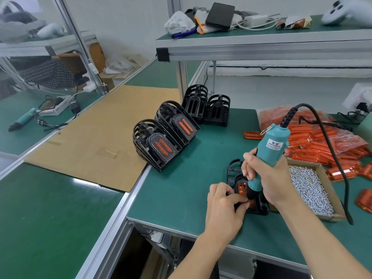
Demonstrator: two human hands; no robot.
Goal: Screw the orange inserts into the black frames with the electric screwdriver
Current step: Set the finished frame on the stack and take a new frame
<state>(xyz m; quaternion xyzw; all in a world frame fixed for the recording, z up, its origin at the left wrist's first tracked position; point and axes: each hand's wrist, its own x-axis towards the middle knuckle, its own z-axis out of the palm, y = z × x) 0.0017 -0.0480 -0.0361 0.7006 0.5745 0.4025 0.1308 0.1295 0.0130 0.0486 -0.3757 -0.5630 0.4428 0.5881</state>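
Note:
A black frame (235, 168) lies flat on the green bench with an orange insert (242, 188) set in it. My right hand (265, 174) grips the teal electric screwdriver (270, 150), held nearly upright with its tip down on the insert's near end. My left hand (223, 206) pinches something small at the tip, probably a screw, and rests on the frame's near left part. My hands hide much of the frame.
Two stacks of frames with orange inserts (159, 146) (179, 123) and two stacks of bare black frames (207, 105) stand behind. A cardboard tray of screws (310, 190) sits to the right, loose orange inserts (326, 141) beyond it. The screwdriver's cable (330, 143) loops over them. A cardboard sheet (96, 135) lies to the left.

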